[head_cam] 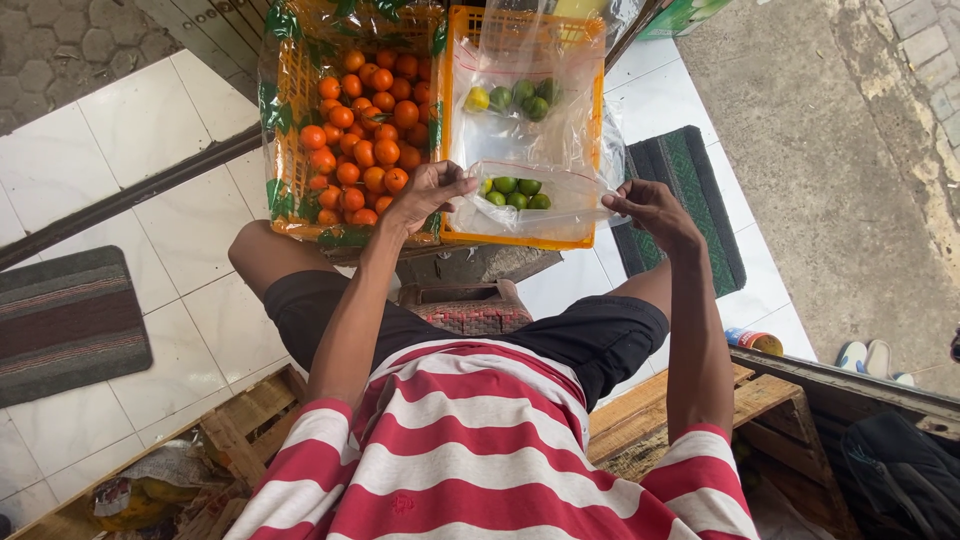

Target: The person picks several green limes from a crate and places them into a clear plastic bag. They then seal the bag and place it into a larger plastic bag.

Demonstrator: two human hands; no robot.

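My left hand (428,193) and my right hand (648,208) each pinch one side of a clear plastic bag (560,200), stretched between them above the crates. Several green limes (516,192) lie in the bag. Behind it stands an orange crate (596,120) lined with clear plastic, holding several more limes (512,97). To its left an orange crate (284,120) wrapped in clear and green plastic is heaped with small oranges (365,130).
White floor tiles (180,230) surround the crates. A dark striped mat (65,322) lies at left, a green mat (690,180) at right. A woven stool (465,305) sits between my knees. Wooden pallets (770,400), sandals (866,357) and a can (754,341) are at right.
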